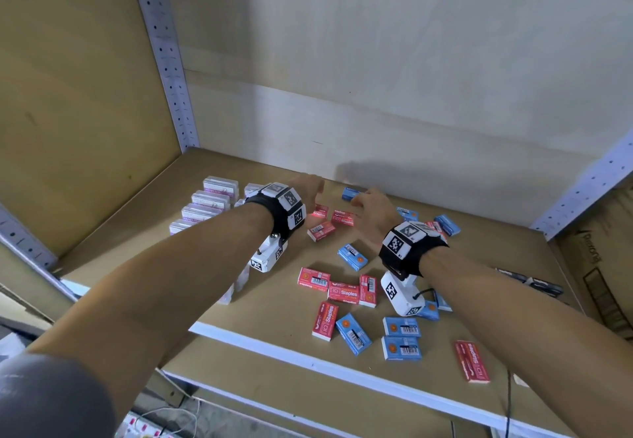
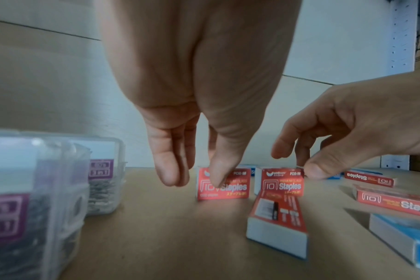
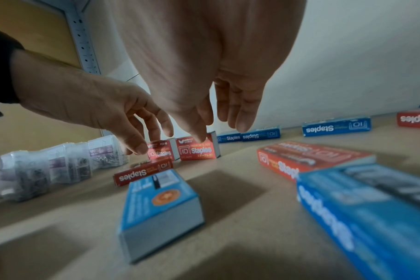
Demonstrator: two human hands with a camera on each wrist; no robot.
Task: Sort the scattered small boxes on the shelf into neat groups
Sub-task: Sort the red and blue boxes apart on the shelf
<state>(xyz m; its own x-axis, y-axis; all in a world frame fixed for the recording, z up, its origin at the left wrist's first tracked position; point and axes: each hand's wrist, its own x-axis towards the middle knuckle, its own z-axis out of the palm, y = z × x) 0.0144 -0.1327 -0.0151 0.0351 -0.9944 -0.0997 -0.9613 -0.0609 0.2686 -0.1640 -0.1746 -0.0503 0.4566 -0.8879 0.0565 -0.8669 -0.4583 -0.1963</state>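
Two red staple boxes (image 2: 222, 183) stand on edge side by side, hands (image 2: 194, 121) pinching each.

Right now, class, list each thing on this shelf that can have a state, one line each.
Left hand: pinching an upright red box.
Right hand: pinching the neighbouring upright red box.
Clear paper-clip boxes: lined up, closed.
Blue boxes: scattered, lying flat.

Red, blue and purple showing on a tan shelf (image 1: 274, 321)

Red staple boxes (image 1: 343, 293) and blue staple boxes (image 1: 400, 327) are showing white lettering and barcodes; clear cases (image 1: 210, 203) are wearing purple labels; black wristbands (image 1: 411, 249) are carrying black-and-white checkered tags.
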